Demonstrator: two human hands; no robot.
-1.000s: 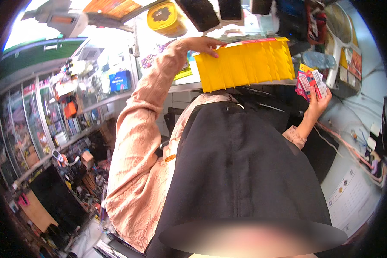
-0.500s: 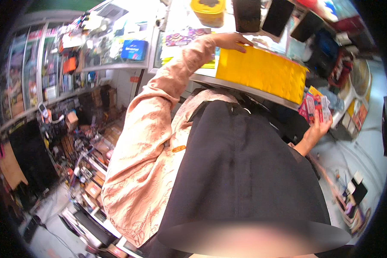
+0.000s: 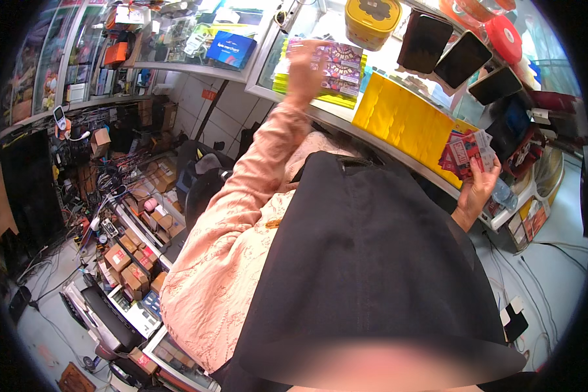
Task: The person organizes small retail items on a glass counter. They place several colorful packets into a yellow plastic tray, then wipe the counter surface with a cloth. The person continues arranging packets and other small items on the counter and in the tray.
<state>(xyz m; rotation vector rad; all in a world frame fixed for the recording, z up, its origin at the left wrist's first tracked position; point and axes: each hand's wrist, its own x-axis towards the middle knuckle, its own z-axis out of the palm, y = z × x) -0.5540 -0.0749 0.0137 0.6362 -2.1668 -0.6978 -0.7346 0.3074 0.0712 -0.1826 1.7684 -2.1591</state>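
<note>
My left hand (image 3: 303,73) is over the left end of the counter, its fingers smeared by motion. Beneath and beside it lie purple printed sheets (image 3: 341,65) on a stack of yellow-green ones (image 3: 336,100). Farther right, my right hand (image 3: 478,189) grips a small fan of red and pale printed cards (image 3: 467,153), thumb across their faces. Between the two hands a long row of yellow packets (image 3: 398,121) runs along the counter's front edge; the cards are just in front of its right end.
Behind the yellow row stand a yellow tub (image 3: 372,29) and several dark phones (image 3: 464,59). A blue box (image 3: 232,49) sits on the glass case at the left. Small cartons (image 3: 134,277) and cables crowd the lower left. A red round container (image 3: 503,38) is at the far right.
My left hand has left the yellow packets and moved left to the purple sheets. My right hand has risen slightly with the cards, now in front of the yellow row's right end.
</note>
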